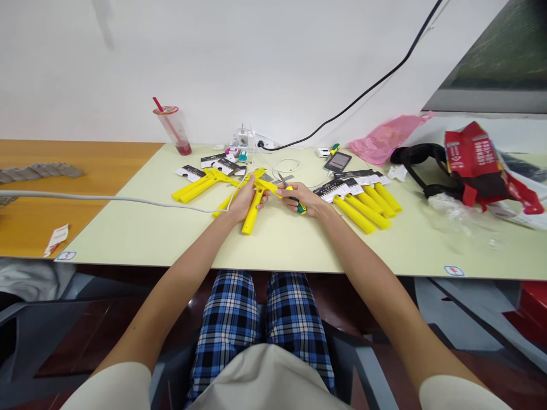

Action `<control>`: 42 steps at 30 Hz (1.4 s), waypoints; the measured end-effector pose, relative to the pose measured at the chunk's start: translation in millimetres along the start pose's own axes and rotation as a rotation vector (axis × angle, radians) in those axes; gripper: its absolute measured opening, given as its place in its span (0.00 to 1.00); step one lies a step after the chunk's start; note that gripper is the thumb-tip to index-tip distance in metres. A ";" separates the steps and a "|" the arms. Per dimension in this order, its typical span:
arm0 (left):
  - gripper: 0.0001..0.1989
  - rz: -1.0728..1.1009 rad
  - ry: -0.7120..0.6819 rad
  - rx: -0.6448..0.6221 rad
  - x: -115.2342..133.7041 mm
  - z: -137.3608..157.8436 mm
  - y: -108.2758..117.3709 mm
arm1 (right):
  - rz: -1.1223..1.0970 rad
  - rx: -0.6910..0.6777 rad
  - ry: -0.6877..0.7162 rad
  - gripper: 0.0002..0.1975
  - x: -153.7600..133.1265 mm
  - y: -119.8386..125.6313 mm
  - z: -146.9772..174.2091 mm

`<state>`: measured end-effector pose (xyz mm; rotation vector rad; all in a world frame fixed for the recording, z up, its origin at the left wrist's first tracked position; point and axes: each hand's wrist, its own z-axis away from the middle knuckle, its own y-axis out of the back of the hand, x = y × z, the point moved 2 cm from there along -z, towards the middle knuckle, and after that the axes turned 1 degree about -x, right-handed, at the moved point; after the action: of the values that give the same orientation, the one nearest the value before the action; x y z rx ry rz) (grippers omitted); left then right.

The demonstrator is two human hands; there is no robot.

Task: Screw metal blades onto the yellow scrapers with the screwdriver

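My left hand [244, 200] is closed around a yellow T-shaped plastic handle [253, 212], whose grip points down toward me. My right hand [304, 199] is wrapped round a screwdriver [301, 208] with a green and yellow grip, its thin shaft pointing up and left. The right fingertips also meet the end of the handle's crossbar. Just left of my hands lie more yellow handles [194, 189] with black-and-white cards. To the right, several yellow handles [361, 215] lie side by side, cards [342, 188] at their far ends. A white cable passes by my left hand.
At the back stand a cup with a red straw [173, 131] and a power strip [243, 138] with plugs. A phone [338, 162], a pink bag [387, 139], black headphones [427, 165] and a red package [472, 156] lie rightward. A grey cable [106, 197] crosses from the left.
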<state>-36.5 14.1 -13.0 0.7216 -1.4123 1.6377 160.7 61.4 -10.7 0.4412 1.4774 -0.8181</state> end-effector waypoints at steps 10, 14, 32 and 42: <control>0.19 0.072 -0.053 0.142 5.0 -7.4 9.2 | -0.130 -0.058 0.080 0.25 -9.6 -2.6 5.5; 0.18 -0.005 -0.006 0.112 2.5 -5.1 6.1 | -0.280 0.057 0.187 0.24 -16.8 2.4 4.3; 0.12 -0.200 -0.039 -0.004 -3.2 3.2 -5.8 | -0.244 0.380 0.236 0.29 -14.3 8.7 -5.2; 0.08 -0.072 -0.037 -0.027 -4.5 3.9 -4.0 | -0.265 0.365 0.228 0.35 -11.2 7.4 -5.5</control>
<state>-31.3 9.4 -14.1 0.7824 -1.4153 1.5542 163.3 72.6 -1.9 0.6363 1.6217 -1.2933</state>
